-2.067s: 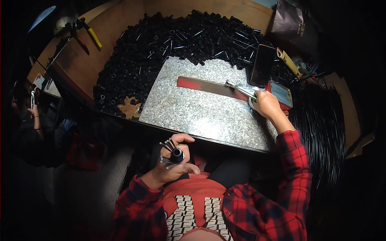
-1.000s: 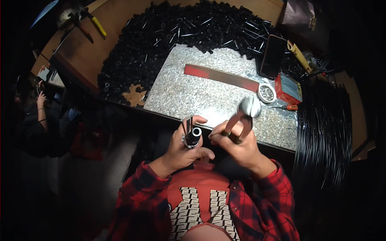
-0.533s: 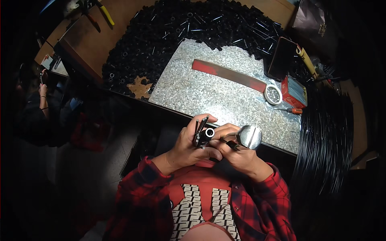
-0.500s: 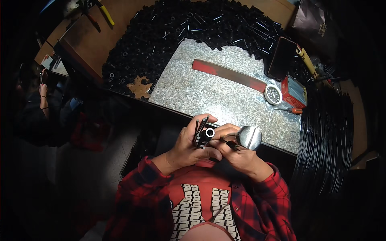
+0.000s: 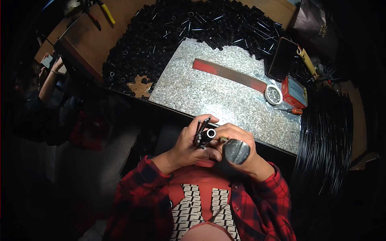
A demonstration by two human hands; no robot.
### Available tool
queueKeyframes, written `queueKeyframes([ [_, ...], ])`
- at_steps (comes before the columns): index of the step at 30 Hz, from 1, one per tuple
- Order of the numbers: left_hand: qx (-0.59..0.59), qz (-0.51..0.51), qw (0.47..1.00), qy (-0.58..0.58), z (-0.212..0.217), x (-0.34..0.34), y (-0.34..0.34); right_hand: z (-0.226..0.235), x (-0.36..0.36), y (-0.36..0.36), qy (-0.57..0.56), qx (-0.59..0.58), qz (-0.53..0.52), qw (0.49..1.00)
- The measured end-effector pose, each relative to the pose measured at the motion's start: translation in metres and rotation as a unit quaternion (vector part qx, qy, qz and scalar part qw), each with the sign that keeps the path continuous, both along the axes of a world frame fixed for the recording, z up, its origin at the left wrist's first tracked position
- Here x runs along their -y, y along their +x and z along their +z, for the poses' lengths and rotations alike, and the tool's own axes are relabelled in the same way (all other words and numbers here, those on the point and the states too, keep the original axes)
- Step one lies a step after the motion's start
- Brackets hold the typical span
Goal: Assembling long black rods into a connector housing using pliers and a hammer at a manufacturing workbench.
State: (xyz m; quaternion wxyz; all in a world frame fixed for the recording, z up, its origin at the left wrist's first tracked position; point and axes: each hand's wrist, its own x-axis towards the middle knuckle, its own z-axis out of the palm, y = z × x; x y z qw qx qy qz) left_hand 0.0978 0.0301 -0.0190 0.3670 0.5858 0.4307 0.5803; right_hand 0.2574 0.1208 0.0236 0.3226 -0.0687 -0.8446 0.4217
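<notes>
My left hand [image 5: 183,141] is wrapped round a short black tube [image 5: 206,137] whose end shows a pale ring, together with several thin black rods [image 5: 200,127] standing up beside it. Close against it on the right, my right hand [image 5: 250,160] is closed round a tool with a broad, rounded grey metal end [image 5: 236,152] with a dark groove across it. The tool's kind cannot be made out. Fingers of the right hand reach to the tube's side, and what lies between the two hands is hidden. Both hands are held in front of the table's near edge.
Small black parts [image 5: 161,40] are heaped across the far side of the speckled table [image 5: 173,90]. A red-brown flat bar [image 5: 229,75], a white cup of small metal pieces [image 5: 274,94], a red box [image 5: 291,92] and a screwdriver [image 5: 296,111] lie right. Black wires [image 5: 325,140] hang beyond; another person's arm [image 5: 49,82] shows left.
The tool in my right hand has swung down and left, its rounded end turned to a darker side. My left hand stays nearly still. At far left, the other person's arm has risen.
</notes>
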Motion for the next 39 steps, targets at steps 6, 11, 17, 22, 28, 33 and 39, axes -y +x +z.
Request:
queueKeyframes([
  [6,-0.059,0.020,0.998,0.029,0.003,-0.001,-0.003,0.002,-0.001,-0.002,0.030,0.003,-0.001,1.000],
  [11,-0.037,0.009,0.999,0.009,0.001,0.002,-0.005,0.002,0.001,-0.005,0.034,-0.003,0.002,0.999],
  [17,0.216,0.012,0.964,-0.154,0.008,0.014,-0.007,-0.003,0.008,-0.018,0.095,-0.032,-0.012,0.995],
  [22,0.132,-0.089,0.975,-0.158,0.007,0.014,-0.026,-0.008,0.006,-0.033,0.115,-0.044,0.002,0.992],
  [28,-0.026,0.020,0.999,-0.030,-0.052,0.015,-0.053,0.014,0.012,-0.045,-0.069,0.099,0.006,0.993],
  [33,0.354,-0.059,0.933,-0.029,-0.026,0.023,-0.053,0.014,0.006,-0.017,-0.036,0.197,0.020,0.980],
  [39,0.286,-0.032,0.956,-0.058,-0.032,0.022,-0.069,0.020,0.001,0.015,0.237,0.266,-0.031,0.934],
])
